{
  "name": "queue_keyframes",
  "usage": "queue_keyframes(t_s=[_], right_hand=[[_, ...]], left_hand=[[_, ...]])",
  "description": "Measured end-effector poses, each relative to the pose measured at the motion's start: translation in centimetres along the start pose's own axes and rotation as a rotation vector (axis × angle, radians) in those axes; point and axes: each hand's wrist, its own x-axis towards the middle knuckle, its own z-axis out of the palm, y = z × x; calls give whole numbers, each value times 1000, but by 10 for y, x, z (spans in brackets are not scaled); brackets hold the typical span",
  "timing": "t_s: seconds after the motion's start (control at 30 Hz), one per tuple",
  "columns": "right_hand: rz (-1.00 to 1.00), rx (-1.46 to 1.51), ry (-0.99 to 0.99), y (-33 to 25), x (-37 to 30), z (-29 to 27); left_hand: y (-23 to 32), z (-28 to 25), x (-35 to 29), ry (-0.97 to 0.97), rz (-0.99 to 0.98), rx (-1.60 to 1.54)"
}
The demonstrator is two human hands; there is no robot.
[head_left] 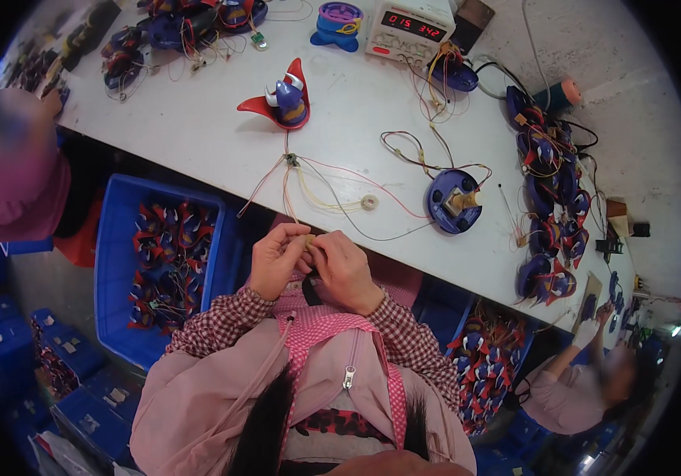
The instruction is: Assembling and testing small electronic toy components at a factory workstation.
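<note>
My left hand [274, 260] and my right hand [346, 271] meet just off the table's near edge, fingertips pinched together. Between them is a small yellowish piece [309, 244], mostly covered by the fingers, its kind unclear. Thin wires [287, 194] run from my fingers up to a small circuit board [291, 160] on the table. Beyond the board sits a blue toy figure [288, 97] with white horns and red wing-like parts. Other wires from the board lead right to a round dark-blue housing [453, 201] with its inside facing up. A small pale ring [369, 203] lies among the wires.
A power supply [410, 33] and a purple-and-blue tape holder [336, 27] stand at the back. Toy parts line the right side [550, 198]. Blue bins [107, 262] of toy parts flank me. Two co-workers, one left [19, 174], one right [570, 393], are nearby.
</note>
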Motion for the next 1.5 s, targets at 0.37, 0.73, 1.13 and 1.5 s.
queue_keyframes(t_s=[0.37, 0.73, 1.13, 1.5], right_hand=[[2, 10, 18, 2, -5, 7], [36, -12, 63, 7, -15, -14], [492, -212, 395, 56, -8, -170], [437, -363, 349, 96, 8, -156]], left_hand=[[-5, -4, 1, 1, 16, -6], [9, 5, 0, -48, 212, 453], [48, 94, 71, -458, 964, 1163], [-8, 188, 128, -363, 949, 1174]])
